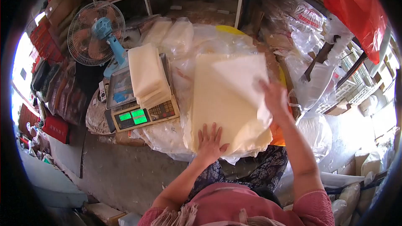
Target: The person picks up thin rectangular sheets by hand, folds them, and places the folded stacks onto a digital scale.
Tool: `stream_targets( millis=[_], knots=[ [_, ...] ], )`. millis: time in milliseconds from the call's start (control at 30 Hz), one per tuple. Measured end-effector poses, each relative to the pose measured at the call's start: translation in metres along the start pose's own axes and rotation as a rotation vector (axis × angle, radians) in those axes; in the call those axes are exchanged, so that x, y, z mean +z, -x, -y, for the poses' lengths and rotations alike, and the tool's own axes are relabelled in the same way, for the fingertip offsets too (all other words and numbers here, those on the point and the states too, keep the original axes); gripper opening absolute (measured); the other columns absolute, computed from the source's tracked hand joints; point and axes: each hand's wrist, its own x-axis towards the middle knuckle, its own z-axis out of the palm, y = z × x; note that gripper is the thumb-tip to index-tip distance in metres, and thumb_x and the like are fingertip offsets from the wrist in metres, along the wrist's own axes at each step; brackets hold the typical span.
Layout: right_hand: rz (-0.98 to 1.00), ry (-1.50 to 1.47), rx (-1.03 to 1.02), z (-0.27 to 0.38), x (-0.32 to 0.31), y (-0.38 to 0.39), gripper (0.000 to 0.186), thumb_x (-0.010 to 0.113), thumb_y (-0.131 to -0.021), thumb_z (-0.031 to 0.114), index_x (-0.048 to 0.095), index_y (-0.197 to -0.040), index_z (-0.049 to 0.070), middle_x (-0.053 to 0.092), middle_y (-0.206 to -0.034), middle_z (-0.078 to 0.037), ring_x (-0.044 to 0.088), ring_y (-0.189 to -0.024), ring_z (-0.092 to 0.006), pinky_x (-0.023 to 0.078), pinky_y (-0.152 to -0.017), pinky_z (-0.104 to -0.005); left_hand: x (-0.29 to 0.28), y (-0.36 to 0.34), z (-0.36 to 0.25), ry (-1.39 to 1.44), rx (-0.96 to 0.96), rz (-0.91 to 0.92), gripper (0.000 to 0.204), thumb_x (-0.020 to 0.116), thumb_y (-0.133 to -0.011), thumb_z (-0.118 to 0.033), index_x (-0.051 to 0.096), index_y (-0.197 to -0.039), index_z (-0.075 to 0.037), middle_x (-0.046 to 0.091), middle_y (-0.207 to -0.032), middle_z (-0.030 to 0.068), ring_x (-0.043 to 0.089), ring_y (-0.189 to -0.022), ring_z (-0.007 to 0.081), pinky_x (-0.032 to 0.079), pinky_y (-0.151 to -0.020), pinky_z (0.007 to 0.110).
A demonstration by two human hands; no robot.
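A stack of thin, cream-coloured, soft-looking sheets [226, 96] lies in front of me on the plastic-covered table. My left hand [210, 141] rests flat on its near left corner, fingers spread. At the right edge is my right hand [274, 97], blurred by motion, beside a sheet whose right side is raised and curling. Whether its fingers grip that sheet cannot be made out. Left of the stack stands a digital scale [161, 111] with a lit green display. A folded pile of similar cream sheets [147, 73] sits on the scale's tray.
Behind the scale stands a blue table fan [102, 27]. Clear plastic packets [178, 33] lie at the table's far side. A red plastic bag [356, 12] hangs at upper right, above white crates [356, 86]. Bagged goods [63, 90] are piled at the left.
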Motion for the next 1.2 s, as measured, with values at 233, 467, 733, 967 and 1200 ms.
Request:
stream_targets(
  millis=[233,467,733,967,1200],
  knots=[
    [-0.360,0.049,-0.913,0.029,-0.029,0.071,0.043,0.054,-0.071,-0.001,0.061,-0.113,0.009,0.066,-0.101,-0.006,0.063,-0.071,-0.0231,0.052,-0.064,-0.0354,0.002,-0.002,0.015,0.053,-0.046,0.030,0.066,0.058,-0.087,-0.039,0.037,-0.138,-0.003,0.027,-0.147,0.0217,0.023,-0.134,0.0481,0.022,-0.108,0.057],
    [0.079,0.177,-0.941,-0.066,0.088,0.111,0.050,0.057,-0.075,0.006,0.053,-0.124,0.011,0.054,-0.120,-0.007,0.053,-0.113,-0.0232,0.034,-0.101,-0.0484,-0.067,-0.022,0.024,0.307,0.091,-0.443,0.060,0.060,-0.066,0.009,0.056,-0.122,-0.012,0.042,-0.138,0.0158,0.031,-0.135,0.0341,0.023,-0.110,0.050],
    [-0.041,0.264,-0.635,-0.170,0.044,0.091,0.030,0.055,-0.069,0.000,0.062,-0.097,0.008,0.064,-0.098,-0.006,0.061,-0.097,-0.0242,0.027,-0.106,-0.0553,-0.059,-0.015,0.061,0.395,0.112,-0.095,0.030,0.059,-0.070,0.001,0.062,-0.097,-0.011,0.067,-0.104,0.0030,0.060,-0.108,0.0210,0.024,-0.110,0.050],
    [0.769,0.466,-0.380,-0.153,-0.023,0.122,0.020,0.054,-0.079,0.008,0.065,-0.096,0.013,0.065,-0.091,-0.010,0.063,-0.092,-0.0268,0.032,-0.103,-0.0536,-0.094,0.018,0.043,0.317,0.108,0.446,0.022,0.066,-0.078,-0.012,0.065,-0.099,-0.005,0.068,-0.097,0.0067,0.063,-0.098,0.0235,0.048,-0.087,0.033],
    [0.499,-0.839,-0.131,-0.149,-0.047,0.112,0.029,0.069,-0.081,0.005,0.062,-0.109,0.002,0.067,-0.099,-0.006,0.064,-0.088,-0.0136,0.051,-0.081,-0.0286,-0.128,0.023,0.040,0.731,-0.174,0.167,0.010,0.060,-0.083,-0.002,0.066,-0.091,-0.003,0.068,-0.084,0.0105,0.066,-0.079,0.0239,0.051,-0.070,0.030]
  ],
)
